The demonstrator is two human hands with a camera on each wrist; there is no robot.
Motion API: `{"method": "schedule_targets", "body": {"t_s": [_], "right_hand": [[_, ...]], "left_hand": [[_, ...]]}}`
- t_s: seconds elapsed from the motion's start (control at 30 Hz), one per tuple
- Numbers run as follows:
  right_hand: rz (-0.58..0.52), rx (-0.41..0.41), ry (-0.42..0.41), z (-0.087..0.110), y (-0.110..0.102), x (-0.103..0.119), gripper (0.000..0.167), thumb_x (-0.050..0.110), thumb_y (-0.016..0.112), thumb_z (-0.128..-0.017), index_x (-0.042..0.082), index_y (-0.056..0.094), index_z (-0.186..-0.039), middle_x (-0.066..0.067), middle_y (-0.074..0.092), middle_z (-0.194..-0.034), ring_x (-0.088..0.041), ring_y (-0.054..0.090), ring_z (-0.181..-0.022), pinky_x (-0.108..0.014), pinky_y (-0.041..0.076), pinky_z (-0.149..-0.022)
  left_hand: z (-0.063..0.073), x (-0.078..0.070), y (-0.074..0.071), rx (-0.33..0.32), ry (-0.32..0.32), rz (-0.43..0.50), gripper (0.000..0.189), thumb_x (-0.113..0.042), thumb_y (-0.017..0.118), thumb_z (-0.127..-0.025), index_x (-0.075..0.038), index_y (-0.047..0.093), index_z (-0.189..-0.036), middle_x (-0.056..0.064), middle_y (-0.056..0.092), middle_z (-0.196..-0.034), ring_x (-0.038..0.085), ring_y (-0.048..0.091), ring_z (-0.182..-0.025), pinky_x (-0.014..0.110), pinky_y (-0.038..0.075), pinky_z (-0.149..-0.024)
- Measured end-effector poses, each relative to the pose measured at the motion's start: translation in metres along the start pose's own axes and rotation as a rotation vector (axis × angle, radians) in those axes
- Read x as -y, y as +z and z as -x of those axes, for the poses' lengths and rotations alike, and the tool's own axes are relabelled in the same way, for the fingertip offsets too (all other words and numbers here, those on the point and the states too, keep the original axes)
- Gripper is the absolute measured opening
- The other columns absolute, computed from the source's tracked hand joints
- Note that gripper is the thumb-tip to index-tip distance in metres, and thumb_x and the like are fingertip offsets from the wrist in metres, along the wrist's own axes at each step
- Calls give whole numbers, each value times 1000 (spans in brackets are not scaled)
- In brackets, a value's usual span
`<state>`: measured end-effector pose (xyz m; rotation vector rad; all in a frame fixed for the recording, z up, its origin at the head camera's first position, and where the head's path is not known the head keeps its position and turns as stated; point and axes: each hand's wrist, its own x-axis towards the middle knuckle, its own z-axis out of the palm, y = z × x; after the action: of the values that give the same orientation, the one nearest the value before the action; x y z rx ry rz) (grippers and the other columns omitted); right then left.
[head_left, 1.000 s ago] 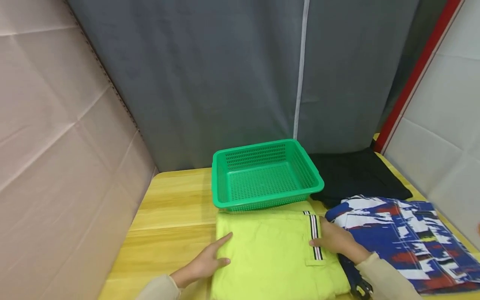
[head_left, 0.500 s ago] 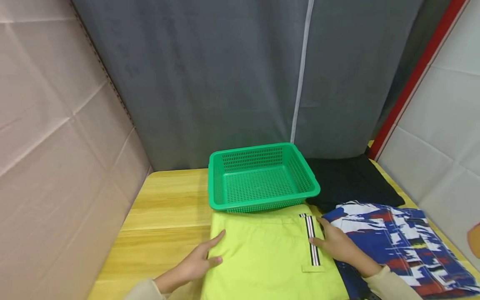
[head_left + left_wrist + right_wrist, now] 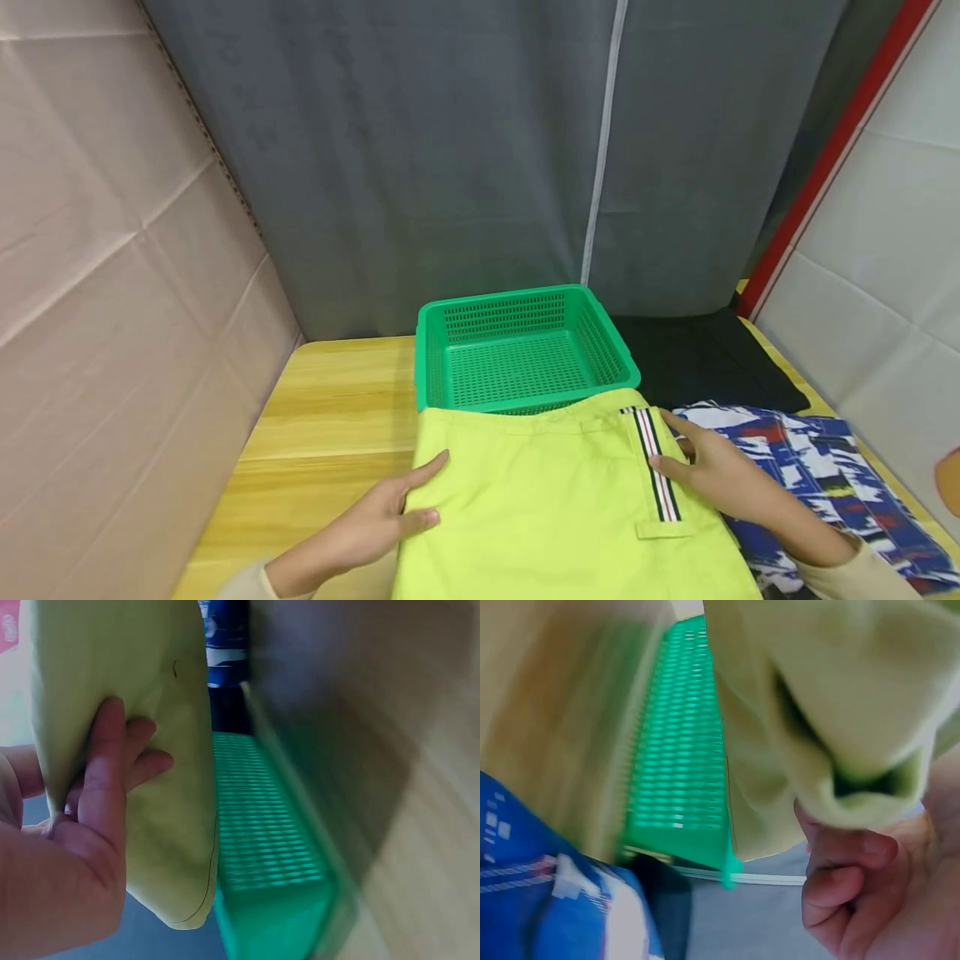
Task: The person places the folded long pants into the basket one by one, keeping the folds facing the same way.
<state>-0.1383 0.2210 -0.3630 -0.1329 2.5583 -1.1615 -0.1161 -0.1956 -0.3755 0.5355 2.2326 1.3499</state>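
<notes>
A folded lime-yellow garment [image 3: 540, 500], with a black-white-red striped band near its right side, is held up off the table at the front. My left hand [image 3: 375, 521] grips its left edge, thumb on top and fingers underneath; in the left wrist view those fingers [image 3: 105, 772] press against its underside. At the right edge my right hand [image 3: 720, 471] holds it, thumb over the striped band. From the right wrist view, curled fingers [image 3: 840, 877] sit at the fold. Just behind the garment stands a green plastic basket [image 3: 429, 358] with nothing in it; the garment overlaps its front rim.
To the right lies a folded blue, white and red patterned garment [image 3: 825, 483]. Behind it is a folded black cloth [image 3: 705, 358]. The wooden table [image 3: 337, 417] shows on the left. A grey curtain [image 3: 435, 167] hangs behind, with pale walls at both sides.
Both hands have raised the yellow garment off the table, and it appears closer and larger. The right hand has shifted right; the garment's back edge now covers the basket's lower front.
</notes>
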Motion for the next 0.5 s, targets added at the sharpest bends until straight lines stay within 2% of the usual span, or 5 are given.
{"method": "schedule_targets", "body": {"t_s": [0.13, 0.27, 0.4, 0.47, 0.5], "right_hand": [[24, -17, -29, 7, -16, 11, 86, 34, 59, -96, -7, 10, -152, -11, 70, -103, -13, 68, -73, -24, 53, -61], [72, -76, -129, 1, -33, 23, 84, 34, 58, -97, -7, 9, -152, -12, 71, -101, -10, 68, -71, -24, 53, -59], [112, -125, -194, -18, -43, 30, 83, 32, 57, -97, -9, 9, -151, -14, 72, -99, -10, 68, -69, -25, 53, -59], [107, -131, -207, -29, -45, 31, 83, 31, 57, -97, -10, 9, -150, -14, 72, -97, -11, 68, -69, -25, 54, -59], [99, -132, -208, -35, -46, 31, 83, 30, 57, -97, -10, 8, -151, -15, 72, -97, -12, 68, -69, -26, 54, -59]], "left_hand": [[2, -18, -9, 8, 57, -55, 66, -25, 55, -98, -16, 23, -154, 1, 40, -60, 1, 18, -41, 21, 46, -66], [-8, -34, -24, -9, 88, -93, 63, -22, 53, -99, -11, 24, -153, -5, 40, -56, 3, 17, -42, 16, 44, -70], [-26, -35, -35, -80, 98, -123, 59, -18, 54, -99, -9, 29, -152, 16, 67, -101, 5, 47, -57, 22, 47, -85], [-35, -32, -40, -120, 97, -112, 59, -15, 54, -99, -8, 29, -151, 24, 53, -133, 7, 55, -68, 23, 46, -88], [-40, -31, -42, -134, 88, -91, 60, -14, 54, -99, -8, 27, -152, 24, 59, -124, 9, 61, -76, 24, 48, -87]]}}
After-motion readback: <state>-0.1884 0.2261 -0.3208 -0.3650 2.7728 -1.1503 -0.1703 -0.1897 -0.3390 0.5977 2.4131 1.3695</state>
